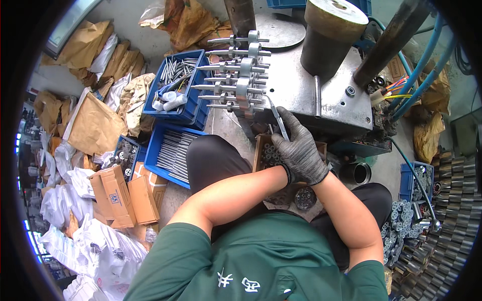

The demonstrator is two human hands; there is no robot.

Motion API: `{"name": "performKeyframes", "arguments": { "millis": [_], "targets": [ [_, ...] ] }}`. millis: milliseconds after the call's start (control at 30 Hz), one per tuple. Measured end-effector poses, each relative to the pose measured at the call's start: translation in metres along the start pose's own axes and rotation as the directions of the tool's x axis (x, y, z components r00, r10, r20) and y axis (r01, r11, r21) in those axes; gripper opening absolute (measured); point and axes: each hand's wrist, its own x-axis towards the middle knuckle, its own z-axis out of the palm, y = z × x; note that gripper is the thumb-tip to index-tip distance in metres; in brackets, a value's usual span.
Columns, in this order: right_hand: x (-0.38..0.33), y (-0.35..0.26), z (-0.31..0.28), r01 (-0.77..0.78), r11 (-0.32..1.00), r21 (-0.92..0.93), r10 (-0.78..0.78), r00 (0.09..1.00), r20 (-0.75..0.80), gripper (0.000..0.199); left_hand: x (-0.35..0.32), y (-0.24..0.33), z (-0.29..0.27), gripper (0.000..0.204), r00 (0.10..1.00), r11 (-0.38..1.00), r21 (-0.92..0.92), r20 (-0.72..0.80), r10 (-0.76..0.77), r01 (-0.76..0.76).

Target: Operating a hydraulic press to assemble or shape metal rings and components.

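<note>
My right hand [301, 150], in a grey knitted glove, is closed around a slim pointed metal tool that looks like tweezers [279, 120]. The tool's tip points up and away, close to the front edge of the steel press table [286, 75]. My left forearm crosses to the middle, and my left hand [293, 176] lies mostly hidden under the right; its fingers do not show. Left of the tool's tip, several pointed metal shafts [221, 87] with rings and round collars lie in a row at the table's edge. Below my hands is a wooden box [257, 155] of small metal rings.
Blue bins with metal pins [175, 70] and long rods [175, 150] stand at left, near cardboard boxes [113, 195]. A thick steel cylinder [326, 45], a loose pin [317, 95] and a small bearing [350, 91] stand on the table. Stacked metal parts [452, 210] fill the right.
</note>
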Motion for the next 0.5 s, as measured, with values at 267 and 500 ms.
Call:
{"name": "performKeyframes", "arguments": {
  "millis": [267,500],
  "targets": [
    [0.002,-0.021,-0.007,-0.096,0.993,0.063,0.089,0.991,0.103,0.063,0.004,0.001,-0.025,0.041,0.99,0.995,0.072,0.119,-0.073,0.065],
    [0.007,-0.01,-0.008,-0.013,1.0,-0.005,0.013,0.997,0.077,0.063,0.017,0.002,-0.039,0.041,0.964,0.982,0.144,0.217,-0.152,0.122]
  ]
}}
